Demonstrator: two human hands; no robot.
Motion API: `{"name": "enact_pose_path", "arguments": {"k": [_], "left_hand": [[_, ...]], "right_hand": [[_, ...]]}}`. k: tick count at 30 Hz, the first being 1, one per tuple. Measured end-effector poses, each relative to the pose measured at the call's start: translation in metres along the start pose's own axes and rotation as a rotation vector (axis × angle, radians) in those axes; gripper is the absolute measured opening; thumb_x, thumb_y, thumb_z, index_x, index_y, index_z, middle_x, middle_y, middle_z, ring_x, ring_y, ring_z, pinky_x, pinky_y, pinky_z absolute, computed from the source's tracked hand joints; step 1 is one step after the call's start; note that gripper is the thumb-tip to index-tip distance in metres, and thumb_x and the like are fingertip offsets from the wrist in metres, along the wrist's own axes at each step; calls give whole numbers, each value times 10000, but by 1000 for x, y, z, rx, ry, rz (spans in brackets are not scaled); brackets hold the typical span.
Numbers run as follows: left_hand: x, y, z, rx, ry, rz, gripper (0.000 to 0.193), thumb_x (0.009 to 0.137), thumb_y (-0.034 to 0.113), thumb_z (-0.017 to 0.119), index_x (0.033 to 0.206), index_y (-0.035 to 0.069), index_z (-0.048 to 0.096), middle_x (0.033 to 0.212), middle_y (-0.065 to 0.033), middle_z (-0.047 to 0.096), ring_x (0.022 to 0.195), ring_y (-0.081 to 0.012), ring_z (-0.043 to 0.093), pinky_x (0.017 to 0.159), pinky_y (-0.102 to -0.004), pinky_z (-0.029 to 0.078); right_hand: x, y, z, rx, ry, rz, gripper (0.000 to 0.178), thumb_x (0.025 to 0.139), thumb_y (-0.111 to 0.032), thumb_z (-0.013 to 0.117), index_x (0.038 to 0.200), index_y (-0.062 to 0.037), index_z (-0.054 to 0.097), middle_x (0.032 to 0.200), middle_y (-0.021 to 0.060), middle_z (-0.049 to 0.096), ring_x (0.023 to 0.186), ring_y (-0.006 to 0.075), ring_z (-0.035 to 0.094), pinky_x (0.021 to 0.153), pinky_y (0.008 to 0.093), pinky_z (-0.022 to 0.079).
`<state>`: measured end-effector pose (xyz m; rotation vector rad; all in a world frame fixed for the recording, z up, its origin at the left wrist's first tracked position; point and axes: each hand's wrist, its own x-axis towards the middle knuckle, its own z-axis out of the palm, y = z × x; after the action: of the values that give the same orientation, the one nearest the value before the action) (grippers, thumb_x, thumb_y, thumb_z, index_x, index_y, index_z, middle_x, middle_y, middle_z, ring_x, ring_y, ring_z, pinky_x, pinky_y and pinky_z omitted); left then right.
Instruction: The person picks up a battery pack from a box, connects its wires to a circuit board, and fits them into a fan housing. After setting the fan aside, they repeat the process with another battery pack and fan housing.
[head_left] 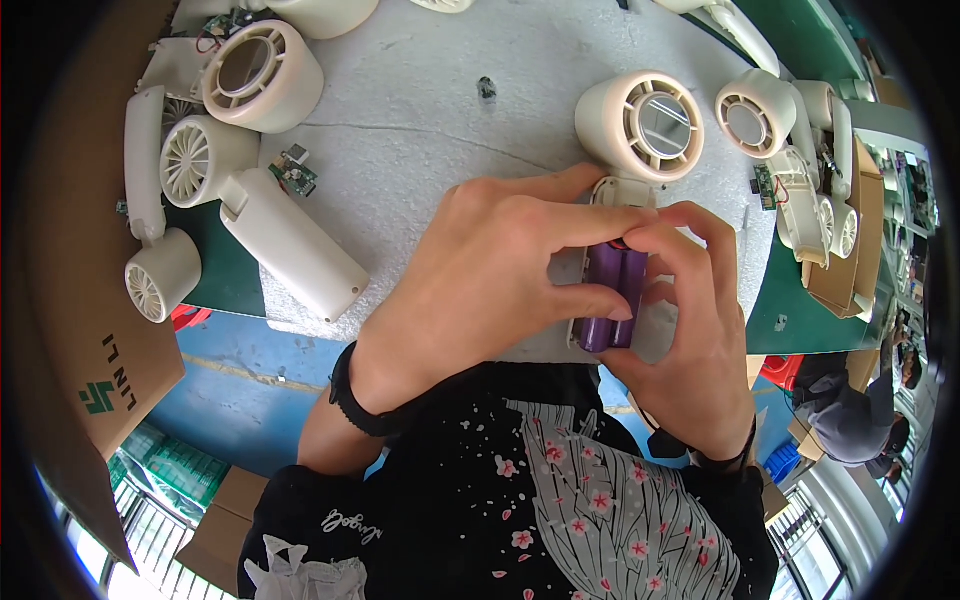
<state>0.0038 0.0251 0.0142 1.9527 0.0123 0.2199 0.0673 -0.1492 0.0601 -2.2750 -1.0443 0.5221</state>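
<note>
Two purple cylindrical batteries point(600, 332) lie side by side in the opened handle of a cream-white device, whose round head point(598, 118) points away from me. My left hand point(470, 275) reaches across from the left, its thumb on the batteries and its index finger at their far end by the handle's neck point(628, 193). From the right, my right hand point(700, 345) curls around the handle, thumb near the batteries' near end. Its fingertips meet the left index finger at the far end. A bit of red shows there, mostly hidden by fingers.
Grey foam sheeting point(420, 150) covers the green table point(225, 255). At left are a white handle unit point(295, 245), a ringed head point(265, 75) and a small circuit board point(293, 170). More white devices point(755, 115) and an opened shell point(800, 205) stand right. A cardboard box point(75, 300) rises far left.
</note>
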Motion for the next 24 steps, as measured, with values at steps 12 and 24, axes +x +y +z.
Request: {"name": "enact_pose_path", "arguments": {"k": [12, 24], "left_hand": [[4, 8, -5, 54, -45, -43, 497, 581, 129, 859, 1055, 100, 709, 1171, -195, 650, 826, -287, 705, 699, -312, 561], [-2, 6, -2, 5, -9, 24, 557, 600, 143, 849, 1135, 137, 696, 1217, -202, 623, 850, -315, 697, 727, -328, 556]], "right_hand": [[8, -2, 0, -65, 4, 21, 714, 545, 10, 798, 1168, -121, 473, 1240, 152, 425, 906, 340, 639, 726, 414, 560], [-13, 7, 5, -76, 101, -151, 711, 550, -61, 838, 1193, -95, 537, 1274, 101, 460, 888, 275, 654, 701, 399, 562]]}}
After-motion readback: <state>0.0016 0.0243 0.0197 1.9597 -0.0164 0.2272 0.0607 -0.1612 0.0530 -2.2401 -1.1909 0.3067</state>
